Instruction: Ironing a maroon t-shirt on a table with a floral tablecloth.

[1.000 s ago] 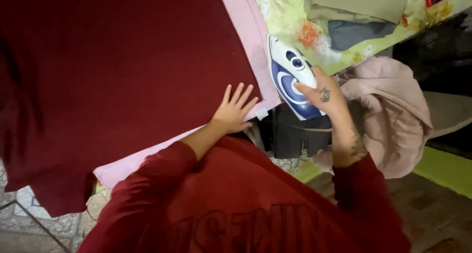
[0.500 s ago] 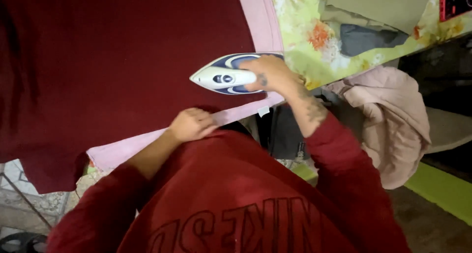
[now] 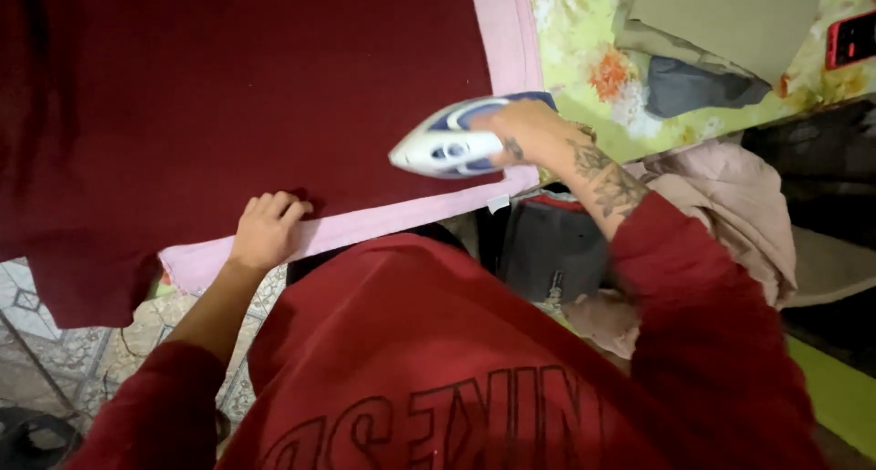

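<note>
The right hand (image 3: 529, 134) is closed around the handle of the white-and-blue iron (image 3: 453, 144) — grip clamped on it, nose pointing left. The iron sits over the near right part of the dark red cloth (image 3: 255, 87), just inside the pink underlay (image 3: 511, 41) that shows along the cloth's right and near edges. The left hand (image 3: 265, 230) lies at the near edge of the cloth, fingers curled together on the hem where cloth meets underlay. Right of the underlay, the table carries a flowered yellow-green cover (image 3: 575, 50), folded khaki fabric (image 3: 721, 14) and a red-cased phone (image 3: 853, 39). A pale pink garment (image 3: 739, 214) hangs below the table edge.
</note>
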